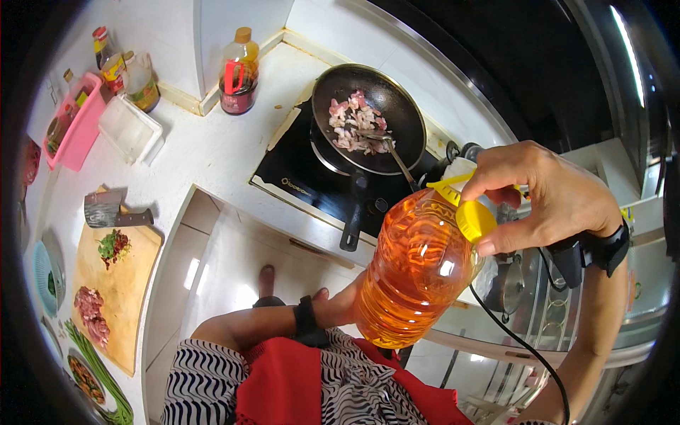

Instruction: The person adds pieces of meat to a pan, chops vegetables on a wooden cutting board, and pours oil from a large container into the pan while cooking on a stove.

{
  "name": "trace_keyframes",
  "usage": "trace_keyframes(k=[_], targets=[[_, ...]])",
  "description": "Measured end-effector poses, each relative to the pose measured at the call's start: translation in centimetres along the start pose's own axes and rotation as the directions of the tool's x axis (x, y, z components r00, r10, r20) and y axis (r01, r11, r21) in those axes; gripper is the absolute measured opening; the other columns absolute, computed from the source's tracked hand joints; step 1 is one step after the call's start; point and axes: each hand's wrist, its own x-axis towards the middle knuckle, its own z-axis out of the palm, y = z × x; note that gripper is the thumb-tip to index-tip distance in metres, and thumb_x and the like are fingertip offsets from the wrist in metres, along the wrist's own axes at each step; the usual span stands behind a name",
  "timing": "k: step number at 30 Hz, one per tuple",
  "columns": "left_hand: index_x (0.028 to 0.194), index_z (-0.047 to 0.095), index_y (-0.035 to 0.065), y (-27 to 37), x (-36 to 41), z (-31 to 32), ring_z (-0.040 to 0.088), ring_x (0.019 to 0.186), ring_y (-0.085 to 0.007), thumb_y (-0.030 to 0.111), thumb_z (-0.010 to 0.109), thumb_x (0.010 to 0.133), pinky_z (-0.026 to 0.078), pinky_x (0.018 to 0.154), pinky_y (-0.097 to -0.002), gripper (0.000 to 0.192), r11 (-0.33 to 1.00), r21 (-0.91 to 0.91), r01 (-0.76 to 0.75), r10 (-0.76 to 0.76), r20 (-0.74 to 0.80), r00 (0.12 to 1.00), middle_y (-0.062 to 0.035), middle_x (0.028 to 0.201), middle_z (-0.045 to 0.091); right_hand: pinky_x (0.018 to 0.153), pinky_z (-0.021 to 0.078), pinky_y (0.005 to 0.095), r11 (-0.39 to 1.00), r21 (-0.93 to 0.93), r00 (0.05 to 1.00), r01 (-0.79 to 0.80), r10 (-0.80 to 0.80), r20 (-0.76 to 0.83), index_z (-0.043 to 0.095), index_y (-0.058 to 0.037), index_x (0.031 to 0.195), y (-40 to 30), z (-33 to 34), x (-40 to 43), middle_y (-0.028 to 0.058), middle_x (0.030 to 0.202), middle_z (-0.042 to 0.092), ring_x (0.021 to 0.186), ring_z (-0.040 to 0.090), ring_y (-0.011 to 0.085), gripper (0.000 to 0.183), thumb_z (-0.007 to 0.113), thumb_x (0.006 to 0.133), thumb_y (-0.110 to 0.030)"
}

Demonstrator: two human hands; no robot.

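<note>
A large clear plastic bottle of orange cooking oil [419, 265] is held up before me. My left hand [342, 305] supports it from behind near its lower part; the fingers are mostly hidden. At its neck, the fingers of my right hand [531, 196] are on the yellow cap [475, 220], with a yellow carrying handle beside it. Behind the bottle, a black wok [404, 101] sits on the induction cooktop [284, 159]. Pieces of pale pink meat [356, 119] lie in the wok, and a metal spatula [398, 159] rests among them.
On the counter at left are a wooden cutting board [127, 281] with raw meat and chopped seasonings, a cleaver [117, 210], a white container [130, 127] and a pink basket [79, 127]. A dark sauce bottle [239, 74] stands left of the cooktop. A black cable [520, 340] hangs at right.
</note>
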Motion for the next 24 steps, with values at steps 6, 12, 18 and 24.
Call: trace_keyframes(k=[6,12,18,24], targets=[[0.147,0.031,0.0105,-1.4,0.1,1.0,0.043,0.134,-0.0216,0.048,0.034,0.102,0.038,0.111,-0.04,0.059,0.996,-0.08,-0.036,0.033,-0.033,0.999,-0.0078,0.149,0.039,0.062,0.0464,0.028,0.999,-0.005,0.999,-0.032,0.032,-0.016,0.069,-0.001,0.098,0.8,-0.3,2.9,0.0063,0.088,0.062,0.073,0.056,0.0162,0.039,0.084,0.073,-0.027],[0.148,0.03,0.0107,-1.8,0.0,1.8,0.041,0.135,-0.0213,0.049,0.035,0.102,0.037,0.112,-0.0402,0.06,0.991,-0.122,-0.054,0.051,-0.028,0.998,-0.007,0.15,0.038,0.065,0.0471,0.0292,1.0,0.004,1.0,-0.031,0.031,0.001,0.069,-0.0018,0.1,1.6,-0.2,4.0,0.0058,0.085,0.059,0.073,0.055,0.0158,0.039,0.084,0.074,-0.027],[0.149,0.028,0.0108,-1.9,0.3,2.3,0.04,0.136,-0.0209,0.05,0.035,0.102,0.036,0.113,-0.0404,0.061,0.985,-0.153,-0.074,0.071,-0.023,0.997,-0.0062,0.151,0.037,0.066,0.0482,0.0301,0.997,0.04,0.997,-0.07,0.07,-0.01,0.069,-0.0012,0.1,3.4,0.3,4.4,0.0064,0.087,0.062,0.076,0.057,0.0167,0.042,0.085,0.072,-0.028],[0.148,0.031,0.0122,-1.7,0.7,2.9,0.042,0.134,-0.0197,0.053,0.034,0.101,0.036,0.112,-0.0392,0.062,0.986,-0.154,-0.072,0.069,-0.022,0.997,-0.0046,0.15,0.038,0.065,0.0486,0.0302,0.996,0.048,0.997,-0.07,0.071,-0.023,0.069,-0.0018,0.1,5.0,0.6,4.6,0.0064,0.087,0.062,0.077,0.058,0.0172,0.047,0.086,0.07,-0.033]])
